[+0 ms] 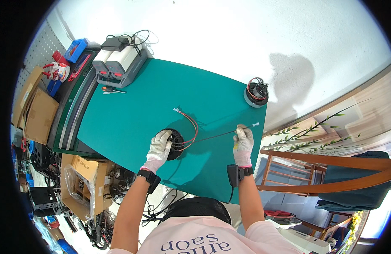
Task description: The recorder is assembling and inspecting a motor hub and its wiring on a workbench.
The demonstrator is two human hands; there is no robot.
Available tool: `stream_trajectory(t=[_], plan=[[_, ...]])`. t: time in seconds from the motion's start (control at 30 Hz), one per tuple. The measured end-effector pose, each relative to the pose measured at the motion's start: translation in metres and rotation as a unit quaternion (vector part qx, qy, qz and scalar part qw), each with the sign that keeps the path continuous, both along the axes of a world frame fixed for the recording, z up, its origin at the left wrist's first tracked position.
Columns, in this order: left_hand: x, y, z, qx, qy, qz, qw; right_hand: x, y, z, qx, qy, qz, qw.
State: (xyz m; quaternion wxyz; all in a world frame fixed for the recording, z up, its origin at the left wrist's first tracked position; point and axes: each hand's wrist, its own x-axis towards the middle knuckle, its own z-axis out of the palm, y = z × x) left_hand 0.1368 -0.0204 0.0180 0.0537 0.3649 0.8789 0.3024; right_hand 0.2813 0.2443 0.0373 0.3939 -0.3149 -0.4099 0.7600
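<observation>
My gloved left hand (158, 147) is closed on the rim of a black round motor-like part (176, 146), which rests on the green table mat (132, 114). Several thin wires come out of its right side. A red loop of wire (197, 127) curves back over the mat and ends in a small white connector (176, 110). Another dark red wire (214, 136) runs straight to my gloved right hand (243, 146), pinched near its end between thumb and fingers. Past these fingertips a small whitish connector (256, 124) sticks out.
A similar motor part with coiled wires (257, 92) stands at the far right corner. Far left are a grey unit with two white blocks (119, 63) and a screwdriver (112, 90). A wooden chair (326, 169) stands right; an opened cardboard box (87, 182) sits lower left.
</observation>
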Motion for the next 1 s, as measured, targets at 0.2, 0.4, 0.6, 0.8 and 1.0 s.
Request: stream_trajectory(t=[0.2,0.4,0.6,0.8,1.0], plan=[[-0.002,-0.004,0.002,-0.001,0.000,-0.001,1.000,0.002,0.009,0.006,0.084,-0.071,-0.058,0.992],[-0.001,0.000,0.001,0.000,-0.007,0.005,1.000,-0.008,0.024,-0.016,0.246,-0.131,-0.093,0.956],[0.001,0.000,0.005,0.009,-0.003,0.006,1.000,-0.006,0.041,-0.055,-0.109,-0.163,0.069,0.978],[0.001,0.001,0.002,-0.001,-0.010,0.015,1.000,-0.014,0.020,-0.072,-0.279,-0.114,0.131,0.944],[-0.001,0.000,-0.001,0.014,0.011,0.002,1.000,-0.027,-0.010,-0.047,-0.347,-0.106,0.033,0.931]])
